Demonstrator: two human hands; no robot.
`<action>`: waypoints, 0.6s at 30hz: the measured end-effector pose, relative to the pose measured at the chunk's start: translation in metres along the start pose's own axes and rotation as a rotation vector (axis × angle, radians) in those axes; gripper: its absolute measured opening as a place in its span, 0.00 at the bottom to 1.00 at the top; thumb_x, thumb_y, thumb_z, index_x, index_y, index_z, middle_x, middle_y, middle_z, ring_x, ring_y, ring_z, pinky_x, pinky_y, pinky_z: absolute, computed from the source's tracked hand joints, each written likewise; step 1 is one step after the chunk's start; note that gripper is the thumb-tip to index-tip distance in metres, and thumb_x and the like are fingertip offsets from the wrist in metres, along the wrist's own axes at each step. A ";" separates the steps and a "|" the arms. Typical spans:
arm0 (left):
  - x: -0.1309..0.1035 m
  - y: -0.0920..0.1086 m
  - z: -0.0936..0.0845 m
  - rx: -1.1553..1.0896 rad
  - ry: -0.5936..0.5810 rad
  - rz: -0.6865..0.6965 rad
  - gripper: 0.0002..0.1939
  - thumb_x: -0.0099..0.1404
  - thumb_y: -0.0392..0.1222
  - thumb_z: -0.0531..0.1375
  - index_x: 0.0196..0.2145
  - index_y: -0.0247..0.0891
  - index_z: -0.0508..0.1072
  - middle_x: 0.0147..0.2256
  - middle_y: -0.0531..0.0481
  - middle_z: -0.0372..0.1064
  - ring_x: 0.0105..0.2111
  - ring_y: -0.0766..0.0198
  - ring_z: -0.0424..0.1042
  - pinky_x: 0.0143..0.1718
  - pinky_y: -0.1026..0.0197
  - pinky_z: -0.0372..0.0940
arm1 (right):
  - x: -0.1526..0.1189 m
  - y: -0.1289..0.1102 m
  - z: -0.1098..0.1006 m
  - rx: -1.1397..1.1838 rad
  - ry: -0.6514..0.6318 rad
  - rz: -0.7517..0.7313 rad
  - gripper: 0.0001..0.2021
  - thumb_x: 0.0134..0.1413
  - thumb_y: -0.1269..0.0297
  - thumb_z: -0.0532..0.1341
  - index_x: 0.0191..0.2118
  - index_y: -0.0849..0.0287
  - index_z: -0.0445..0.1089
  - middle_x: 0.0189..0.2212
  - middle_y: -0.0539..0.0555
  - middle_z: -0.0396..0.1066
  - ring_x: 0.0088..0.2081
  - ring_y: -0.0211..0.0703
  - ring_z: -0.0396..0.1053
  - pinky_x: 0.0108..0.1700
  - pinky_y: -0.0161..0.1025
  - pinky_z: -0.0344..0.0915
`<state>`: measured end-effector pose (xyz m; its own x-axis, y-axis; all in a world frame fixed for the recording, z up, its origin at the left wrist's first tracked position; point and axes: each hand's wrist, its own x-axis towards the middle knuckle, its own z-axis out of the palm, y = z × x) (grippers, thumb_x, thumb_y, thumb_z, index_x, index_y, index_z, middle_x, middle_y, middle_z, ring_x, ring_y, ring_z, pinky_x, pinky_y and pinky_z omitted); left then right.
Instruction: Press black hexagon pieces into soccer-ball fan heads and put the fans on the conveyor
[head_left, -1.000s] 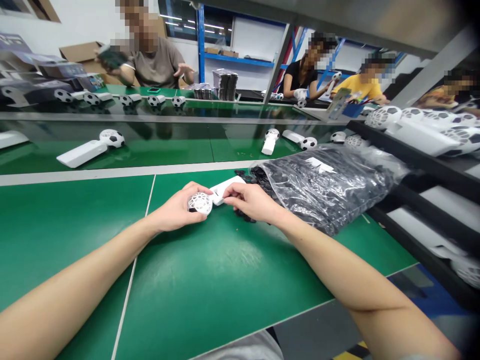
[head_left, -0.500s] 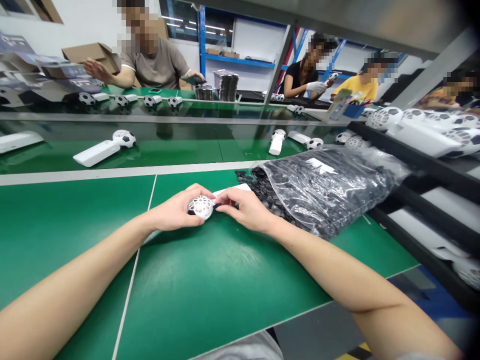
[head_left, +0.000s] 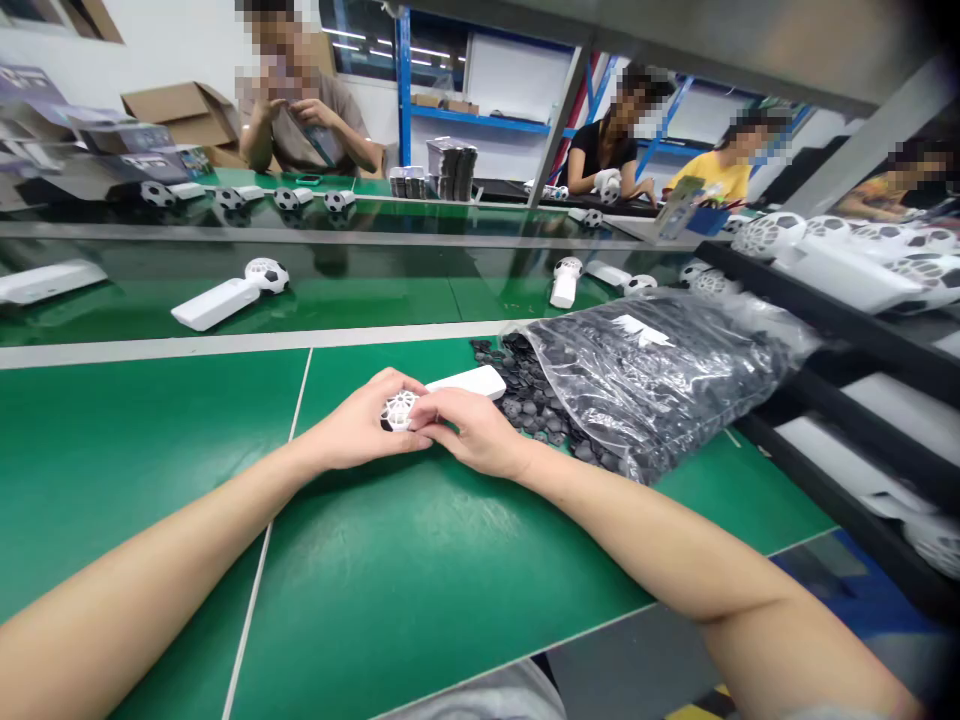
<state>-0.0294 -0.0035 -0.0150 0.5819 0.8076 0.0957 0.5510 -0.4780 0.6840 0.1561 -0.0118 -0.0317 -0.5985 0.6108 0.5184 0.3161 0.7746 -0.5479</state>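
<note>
The right hand [head_left: 476, 430] has just shifted from the neck onto the near right side of the ball [head_left: 396, 410], so both hands now work at the head and the handle [head_left: 472, 382] is left with no hand seen gripping it. The left hand [head_left: 358, 425] is clamped round the ball from the left, thumb on the near side and fingers over the far side. The right hand's thumb and fingers are drawn together against the ball, close to the left thumb; a dark bit showed at those fingertips half a second ago, but they now hide the spot, so I cannot tell whether they pinch anything. The ball sits low over the green table [head_left: 390, 580], its handle running right to the loose black discs [head_left: 532, 400]. White openwork, like a web of ribs, forms the ball's face, with a black patch at its lower left; the handle is a smooth, long white block with rounded edges. The discs look thin, matt and slightly domed, spilling from a clear, crinkled bag [head_left: 675, 375] that throws back glare. Beyond, the glossy green belt [head_left: 390, 290] has carried a similar ball-headed piece [head_left: 225, 298] further right.
</note>
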 end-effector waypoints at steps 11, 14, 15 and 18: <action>-0.002 0.004 0.004 0.042 0.051 0.024 0.17 0.54 0.44 0.57 0.42 0.42 0.65 0.41 0.51 0.60 0.41 0.58 0.63 0.44 0.56 0.59 | -0.003 0.013 -0.008 -0.117 0.026 0.022 0.05 0.51 0.63 0.60 0.30 0.59 0.67 0.30 0.51 0.67 0.35 0.38 0.62 0.40 0.37 0.60; -0.002 0.004 0.003 0.055 0.043 0.032 0.16 0.54 0.44 0.57 0.42 0.41 0.65 0.40 0.50 0.60 0.41 0.58 0.63 0.44 0.56 0.59 | -0.003 0.013 -0.008 -0.121 0.006 0.034 0.06 0.52 0.63 0.59 0.29 0.59 0.67 0.29 0.51 0.68 0.35 0.38 0.62 0.40 0.37 0.59; -0.001 0.005 0.002 0.063 0.039 0.035 0.16 0.54 0.44 0.58 0.41 0.41 0.66 0.40 0.50 0.60 0.41 0.58 0.63 0.44 0.56 0.59 | -0.003 0.012 -0.007 -0.116 0.007 0.036 0.06 0.52 0.63 0.59 0.29 0.59 0.67 0.29 0.51 0.68 0.34 0.38 0.62 0.40 0.37 0.59; 0.000 0.006 0.001 0.082 0.022 0.043 0.15 0.54 0.44 0.58 0.40 0.40 0.66 0.39 0.50 0.61 0.40 0.59 0.63 0.43 0.56 0.59 | -0.002 0.011 -0.008 -0.099 0.013 0.044 0.06 0.52 0.63 0.59 0.29 0.59 0.67 0.28 0.50 0.67 0.34 0.37 0.62 0.39 0.36 0.59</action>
<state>-0.0252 -0.0063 -0.0121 0.5928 0.7931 0.1402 0.5735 -0.5379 0.6178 0.1666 -0.0032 -0.0341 -0.5728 0.6463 0.5041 0.4138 0.7589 -0.5029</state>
